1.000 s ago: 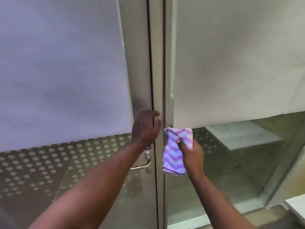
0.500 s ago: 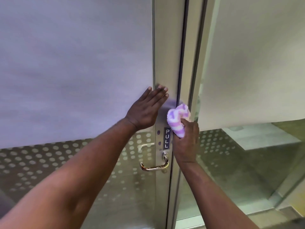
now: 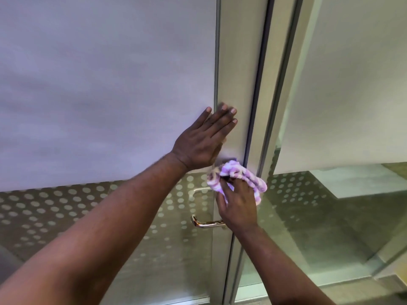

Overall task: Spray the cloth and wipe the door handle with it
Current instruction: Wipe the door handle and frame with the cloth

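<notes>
A purple-and-white cloth (image 3: pixel 239 180), bunched, is gripped by the right hand (image 3: pixel 239 208) and pressed to the metal door frame (image 3: pixel 237 73), just above the brass door handle (image 3: pixel 206 223). The left hand (image 3: pixel 202 142) is laid flat, fingers spread wide, against the frame and frosted pane (image 3: pixel 105 84).

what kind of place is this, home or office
Probably an office or other commercial building, not a home: a metal-framed glass door with frosted film and a dotted band, plus a metal lever handle.
</notes>
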`<state>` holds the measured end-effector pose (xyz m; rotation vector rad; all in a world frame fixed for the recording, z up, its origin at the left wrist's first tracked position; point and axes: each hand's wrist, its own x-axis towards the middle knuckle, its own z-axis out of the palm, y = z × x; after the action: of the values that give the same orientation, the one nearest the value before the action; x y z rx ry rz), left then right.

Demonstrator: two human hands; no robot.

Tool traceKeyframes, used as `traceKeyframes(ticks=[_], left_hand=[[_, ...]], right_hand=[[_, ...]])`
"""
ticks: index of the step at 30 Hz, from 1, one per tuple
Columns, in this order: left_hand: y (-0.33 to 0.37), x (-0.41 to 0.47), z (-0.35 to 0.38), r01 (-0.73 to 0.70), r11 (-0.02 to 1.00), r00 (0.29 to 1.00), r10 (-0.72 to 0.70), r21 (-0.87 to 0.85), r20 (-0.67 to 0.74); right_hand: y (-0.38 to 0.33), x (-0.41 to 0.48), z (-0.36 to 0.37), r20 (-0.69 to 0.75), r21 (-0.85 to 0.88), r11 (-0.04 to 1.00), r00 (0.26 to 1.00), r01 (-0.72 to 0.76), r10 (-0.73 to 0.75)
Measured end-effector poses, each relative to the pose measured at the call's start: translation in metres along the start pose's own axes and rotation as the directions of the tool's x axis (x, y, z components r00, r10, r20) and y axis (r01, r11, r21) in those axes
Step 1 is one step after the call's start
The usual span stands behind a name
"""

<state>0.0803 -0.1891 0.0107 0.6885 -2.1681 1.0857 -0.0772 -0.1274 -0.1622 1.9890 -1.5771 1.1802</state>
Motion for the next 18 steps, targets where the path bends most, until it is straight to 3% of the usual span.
traceKeyframes(ticks=[6,12,18], left_hand=[[-0.001,-0.001,0.001,0.005,1.000,1.000,-0.005,-0.004,0.002],[0.000,0.000,0.002,0.013,1.000,1.000,-0.013,-0.002,-0.003],[0.000,0.000,0.002,0.018,1.000,1.000,-0.018,-0.006,-0.003]], right_hand=[[0.014,-0.024,0.012,0.056,-0.017,0.998,0.997,0.052,-0.051],[0.012,0.009,0.003,-0.130,0.013,0.997,0.989,0.074,-0.072],[0.010,0.034,0.001,-0.333,0.040,0.999,0.943,0.014,0.000]])
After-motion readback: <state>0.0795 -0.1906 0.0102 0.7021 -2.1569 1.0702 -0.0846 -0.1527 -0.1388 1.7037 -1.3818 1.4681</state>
